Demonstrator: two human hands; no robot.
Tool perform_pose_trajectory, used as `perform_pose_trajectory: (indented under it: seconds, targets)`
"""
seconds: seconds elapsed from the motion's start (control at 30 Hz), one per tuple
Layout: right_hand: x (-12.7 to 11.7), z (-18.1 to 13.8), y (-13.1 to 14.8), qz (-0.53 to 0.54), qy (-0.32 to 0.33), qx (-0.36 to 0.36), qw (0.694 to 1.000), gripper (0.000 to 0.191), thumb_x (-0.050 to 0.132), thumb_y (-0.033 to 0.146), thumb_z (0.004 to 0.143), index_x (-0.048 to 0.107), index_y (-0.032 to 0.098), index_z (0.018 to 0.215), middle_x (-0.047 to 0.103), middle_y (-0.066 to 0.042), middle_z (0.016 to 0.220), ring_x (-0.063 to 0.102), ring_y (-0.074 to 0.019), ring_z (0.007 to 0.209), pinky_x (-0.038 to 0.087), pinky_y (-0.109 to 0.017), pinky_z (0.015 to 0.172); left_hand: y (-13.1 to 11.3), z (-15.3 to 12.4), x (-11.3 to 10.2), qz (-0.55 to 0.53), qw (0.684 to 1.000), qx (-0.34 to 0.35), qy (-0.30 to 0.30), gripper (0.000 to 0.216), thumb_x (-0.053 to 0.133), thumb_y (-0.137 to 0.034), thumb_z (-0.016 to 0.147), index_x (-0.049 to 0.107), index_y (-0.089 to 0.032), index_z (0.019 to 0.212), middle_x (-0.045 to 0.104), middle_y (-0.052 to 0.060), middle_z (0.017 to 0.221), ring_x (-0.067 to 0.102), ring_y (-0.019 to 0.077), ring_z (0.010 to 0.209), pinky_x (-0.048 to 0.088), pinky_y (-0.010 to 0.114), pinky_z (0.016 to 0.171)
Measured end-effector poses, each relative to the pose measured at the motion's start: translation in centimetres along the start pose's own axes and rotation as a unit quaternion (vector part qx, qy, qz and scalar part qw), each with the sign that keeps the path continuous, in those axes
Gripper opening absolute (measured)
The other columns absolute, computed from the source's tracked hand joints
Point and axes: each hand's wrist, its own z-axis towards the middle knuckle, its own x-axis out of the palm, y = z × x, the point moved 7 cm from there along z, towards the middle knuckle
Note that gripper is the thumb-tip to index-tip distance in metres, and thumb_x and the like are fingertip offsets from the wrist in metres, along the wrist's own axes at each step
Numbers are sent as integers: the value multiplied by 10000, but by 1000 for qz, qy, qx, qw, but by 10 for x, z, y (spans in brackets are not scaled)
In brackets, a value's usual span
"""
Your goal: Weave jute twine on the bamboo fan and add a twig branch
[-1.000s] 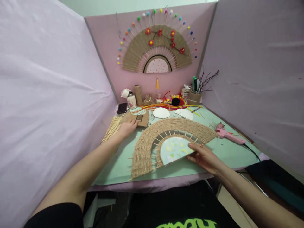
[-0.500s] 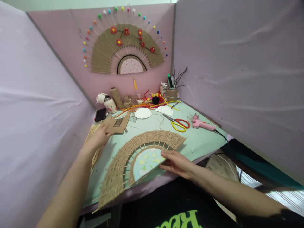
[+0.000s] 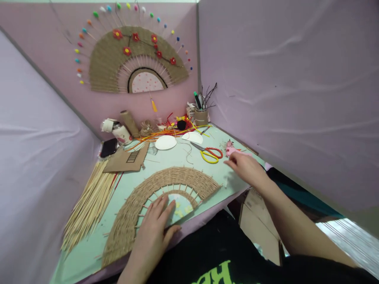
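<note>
A half-round woven twine fan with stick ribs lies on the green table near its front edge. My left hand rests flat and open on its pale paper centre. Off to the right, my right hand hovers with fingers loosely curled just over the pink glue gun, which it partly hides. Whether it touches the gun I cannot tell. Red and yellow scissors lie just left of that hand.
A bundle of thin bamboo sticks fans out at the left. Cardboard, a phone, white paper pieces, twine spools and a pen cup crowd the back. A finished decorated fan hangs on the pink wall. Fabric screens close both sides.
My left hand left the cardboard and came down onto the fan's centre. My right hand let go of the fan's edge and moved right to the glue gun. The view swung right.
</note>
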Motion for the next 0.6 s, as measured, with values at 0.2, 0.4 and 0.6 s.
perform_pose_trajectory:
  seconds: [0.2,0.4,0.6]
  targets:
    - [29,50,-81,-102,-17,8,995,297,543,220,840,590,136,1121,626,-157,1108,580,-246,968,385,-303,786,2,0,11,48,998,28,-2,460,544,-275,844,519,-267,1303,509,93,1379,444,298,1282,380,508,1035]
    - [31,76,-86,-69,-58,-85,992,331,374,272,948,664,137,1033,676,-150,1008,589,-226,929,368,-290,812,8,13,18,78,997,-7,-4,451,513,-221,859,511,-246,1309,501,78,1389,429,296,1295,336,503,1062]
    - [18,87,-60,-125,-44,-62,989,301,440,241,911,626,116,1111,648,-182,1059,583,-246,944,377,-308,804,5,30,20,77,996,-29,-18,426,526,-205,856,537,-224,1282,512,78,1378,443,320,1279,343,518,1045]
